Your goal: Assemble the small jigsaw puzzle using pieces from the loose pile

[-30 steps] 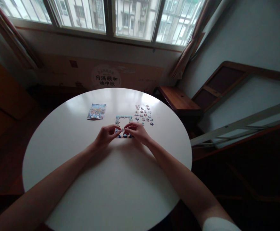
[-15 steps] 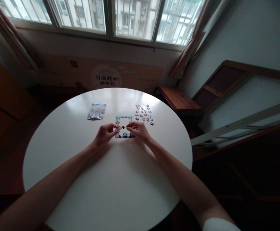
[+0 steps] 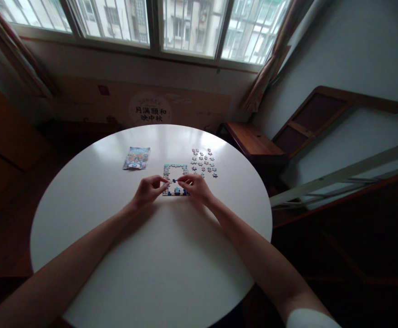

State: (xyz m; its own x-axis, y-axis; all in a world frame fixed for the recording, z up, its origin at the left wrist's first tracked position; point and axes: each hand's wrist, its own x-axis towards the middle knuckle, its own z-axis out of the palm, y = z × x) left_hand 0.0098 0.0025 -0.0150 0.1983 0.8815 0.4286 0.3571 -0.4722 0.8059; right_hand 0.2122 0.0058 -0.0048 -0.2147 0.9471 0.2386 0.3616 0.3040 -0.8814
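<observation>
A small jigsaw puzzle frame (image 3: 175, 169), its border joined and its middle open, lies on the round white table (image 3: 151, 255). My left hand (image 3: 147, 190) and my right hand (image 3: 195, 187) meet over its near edge. Their fingertips pinch a small dark puzzle piece (image 3: 174, 181) between them, just above the frame's lower row. Several loose puzzle pieces (image 3: 204, 162) lie spread to the right of the frame, beyond my right hand.
A colourful printed packet (image 3: 136, 157) lies to the left of the puzzle. A wooden bench (image 3: 253, 143) stands past the table's right edge, with leaning wooden frames along the right wall. Windows and a cardboard panel with printed characters are behind the table.
Both hands have shifted slightly over the frame's near edge, still pinching the small piece; the view has barely moved.
</observation>
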